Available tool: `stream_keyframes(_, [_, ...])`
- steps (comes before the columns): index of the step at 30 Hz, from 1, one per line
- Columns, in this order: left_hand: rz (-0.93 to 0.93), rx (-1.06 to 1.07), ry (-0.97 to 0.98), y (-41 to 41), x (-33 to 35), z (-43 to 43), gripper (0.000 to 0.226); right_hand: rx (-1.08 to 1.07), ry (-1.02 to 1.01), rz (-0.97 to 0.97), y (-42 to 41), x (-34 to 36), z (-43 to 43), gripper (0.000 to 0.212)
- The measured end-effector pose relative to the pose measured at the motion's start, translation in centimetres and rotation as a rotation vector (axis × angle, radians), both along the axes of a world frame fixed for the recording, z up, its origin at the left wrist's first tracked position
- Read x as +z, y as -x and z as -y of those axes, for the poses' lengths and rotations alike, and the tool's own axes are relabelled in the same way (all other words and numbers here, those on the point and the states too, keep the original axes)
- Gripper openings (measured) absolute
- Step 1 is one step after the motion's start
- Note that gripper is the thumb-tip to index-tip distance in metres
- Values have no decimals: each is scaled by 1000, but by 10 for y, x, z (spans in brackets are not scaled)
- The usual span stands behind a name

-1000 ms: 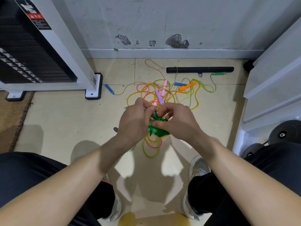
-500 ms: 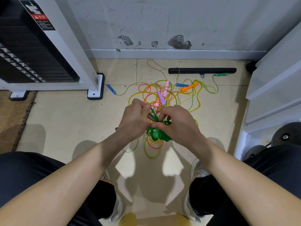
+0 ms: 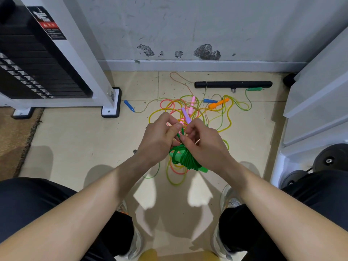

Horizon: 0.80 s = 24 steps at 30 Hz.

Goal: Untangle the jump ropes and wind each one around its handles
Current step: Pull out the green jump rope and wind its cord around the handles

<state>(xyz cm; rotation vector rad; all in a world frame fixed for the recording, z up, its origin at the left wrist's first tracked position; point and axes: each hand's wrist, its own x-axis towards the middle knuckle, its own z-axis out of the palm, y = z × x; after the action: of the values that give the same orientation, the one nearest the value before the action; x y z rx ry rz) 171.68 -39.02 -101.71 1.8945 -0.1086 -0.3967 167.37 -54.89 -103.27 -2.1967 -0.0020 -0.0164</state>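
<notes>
Head view: left hand fingers curled, pinching a loose strand of the green jump rope; right hand curled round its wound bundle, held above the floor. Beyond: tangle of coloured ropes on tile, near a black bar.

You've got open tile on your left, up to the machine foot. Ahead the rope tangle and black bar clutter the floor, and white shelving boxes in your right.
</notes>
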Motion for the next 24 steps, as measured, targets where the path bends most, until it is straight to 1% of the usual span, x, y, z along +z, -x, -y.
stream_keyframes(1, [9, -3, 4, 0, 0, 1, 8, 10, 20, 1, -1, 2, 0, 5])
stream_keyframes(4, [25, 34, 19, -3, 3, 5, 6, -14, 82, 6, -8, 6, 0, 5])
stream_keyframes(6, [-7, 69, 62, -10, 5, 7, 7, -93, 30, 6, -14, 10, 2, 5])
stream_keyframes(7, [-34, 63, 92, -15, 6, 7, 11, -132, -5, 11, -18, 12, 3, 6])
stream_keyframes(9, [-65, -4, 126, -26, 5, 7, 21, -191, -50, 14, -28, 15, 4, 7])
stream_keyframes(10, [-69, -37, 139, -32, 4, 8, 22, -209, -62, 8, -34, 16, 5, 8])
stream_keyframes(11, [-72, -45, 156, -39, 3, 9, 19, -229, -79, -3, -43, 16, 6, 9])
stream_keyframes(14, [-75, 29, 198, -71, 1, 18, 6, -287, -142, -24, -79, 14, 9, 18])
stream_keyframes(18, [-19, 44, 126, -141, 3, 32, 4, -362, -252, -38, -144, 16, 16, 17])
stream_keyframes(21, [-6, 44, 127, -187, 27, 40, 13, -352, -261, -45, -186, 45, 24, 17])
stream_keyframes(23, [-9, 47, 153, -208, 62, 44, 20, -337, -255, -47, -207, 83, 29, 13])
stream_keyframes(24, [-15, 41, 162, -216, 84, 44, 19, -330, -255, -46, -214, 107, 31, 12])
